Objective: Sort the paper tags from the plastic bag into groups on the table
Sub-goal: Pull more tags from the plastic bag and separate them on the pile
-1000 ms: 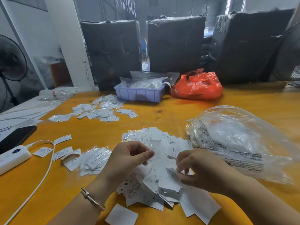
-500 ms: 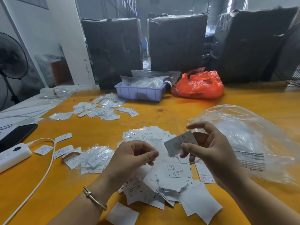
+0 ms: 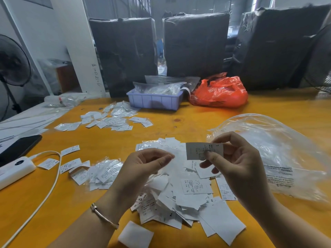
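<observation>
At the bottom centre of the frame a loose heap of paper tags point(image 3: 186, 199) lies on the orange table point(image 3: 197, 120), some showing size letters such as S, XS and L, with one blank white square point(image 3: 135, 234) apart at the bottom edge. Just above the heap, the left hand point(image 3: 143, 169) has its fingers curled in towards the thumb; whether it pinches a slip I cannot tell, since pale paper blurs at its fingertips. The right hand point(image 3: 238, 163) pinches a single tag point(image 3: 204, 150) between thumb and fingers, lifted clear of the heap with its print turned to the camera and an L at its corner. These slips look thin, light and limp, likely to slide over each other and cling in pairs, so taking one by a corner or short edge should peel it off cleanly without creasing. To the right of centre lies the crumpled clear plastic bag point(image 3: 279, 154), touching the heap's edge. At lower left, a small sorted group point(image 3: 100, 171) sits near a white power strip point(image 3: 15, 170); farther up, left of centre, a second group point(image 3: 111, 119) is spread. Beyond stand a blue tray point(image 3: 155, 102) and an orange bag point(image 3: 220, 93).
</observation>
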Available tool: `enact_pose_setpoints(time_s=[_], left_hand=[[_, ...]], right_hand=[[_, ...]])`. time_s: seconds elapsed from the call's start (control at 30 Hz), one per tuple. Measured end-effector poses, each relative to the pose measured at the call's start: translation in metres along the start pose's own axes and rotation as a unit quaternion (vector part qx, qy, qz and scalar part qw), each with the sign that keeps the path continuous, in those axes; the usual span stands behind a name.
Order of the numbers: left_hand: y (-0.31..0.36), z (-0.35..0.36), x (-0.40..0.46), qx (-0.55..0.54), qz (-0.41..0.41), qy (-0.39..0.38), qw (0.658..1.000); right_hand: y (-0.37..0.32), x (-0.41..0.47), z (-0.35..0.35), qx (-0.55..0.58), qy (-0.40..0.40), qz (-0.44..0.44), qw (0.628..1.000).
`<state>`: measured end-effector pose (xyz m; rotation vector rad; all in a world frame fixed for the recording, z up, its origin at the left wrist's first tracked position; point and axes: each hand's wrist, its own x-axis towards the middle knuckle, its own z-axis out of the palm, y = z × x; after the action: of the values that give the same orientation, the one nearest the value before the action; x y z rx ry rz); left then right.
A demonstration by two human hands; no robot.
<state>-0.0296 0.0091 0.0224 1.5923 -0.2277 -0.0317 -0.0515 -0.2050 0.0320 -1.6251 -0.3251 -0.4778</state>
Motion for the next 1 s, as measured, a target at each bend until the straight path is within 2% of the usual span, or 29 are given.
enact_pose_setpoints(time_s=[0.17, 0.4, 0.5, 0.67, 1.0], left_hand=[[0.0033, -0.0071, 0.0037, -0.146, -0.071, 0.004, 0.987], [0.001, -0.0088, 0.0042, -0.223, -0.111, -0.014, 0.969], [0.0011, -0.0092, 0.0033, -0.198, -0.14, -0.045, 0.969], [-0.0012, -0.0094, 0.005, -0.163, -0.154, -0.057, 0.973], [0.004, -0.0047, 0.0016, -0.126, -0.123, -0.018, 0.984]], right_hand=[[0.0018, 0.0017, -0.0004, 0.009, -0.004, 0.034, 0.999], [0.0042, 0.005, 0.0007, 0.078, -0.076, 0.165, 0.98], [0.0051, 0.007, -0.0009, 0.105, -0.089, 0.204, 0.969], [0.0061, 0.0081, -0.0012, 0.088, -0.094, 0.2, 0.971], [0.0073, 0.0089, -0.0034, 0.089, -0.011, 0.142, 0.986]])
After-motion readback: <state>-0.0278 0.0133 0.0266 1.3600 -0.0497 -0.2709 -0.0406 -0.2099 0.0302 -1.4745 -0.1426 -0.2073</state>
